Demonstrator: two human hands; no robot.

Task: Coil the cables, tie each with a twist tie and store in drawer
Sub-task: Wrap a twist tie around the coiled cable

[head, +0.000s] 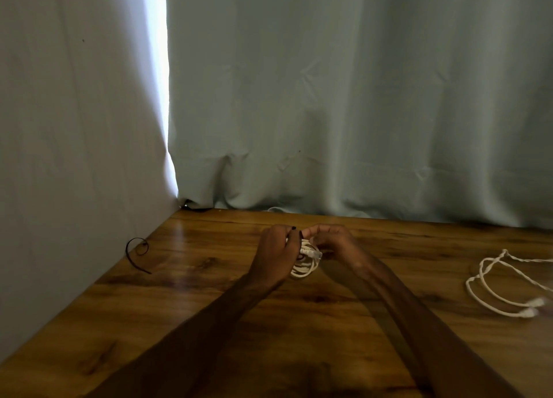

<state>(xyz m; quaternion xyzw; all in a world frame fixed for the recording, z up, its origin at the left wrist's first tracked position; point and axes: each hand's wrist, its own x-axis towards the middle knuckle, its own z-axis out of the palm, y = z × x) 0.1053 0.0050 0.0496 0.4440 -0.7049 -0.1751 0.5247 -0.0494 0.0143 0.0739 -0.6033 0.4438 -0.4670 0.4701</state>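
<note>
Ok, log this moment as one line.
left hand, right hand: gripping coiled white cable | black twist tie: on wooden table, left | loose white cable: right, uncoiled

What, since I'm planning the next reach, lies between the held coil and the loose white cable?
Head view: the right hand on the coil, then bare tabletop.

Coiled white cable (305,269), apparently hand-held

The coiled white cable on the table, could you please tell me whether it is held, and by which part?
Both hands hold the coiled cable: the left hand grips its left side, the right hand pinches its top.
</note>
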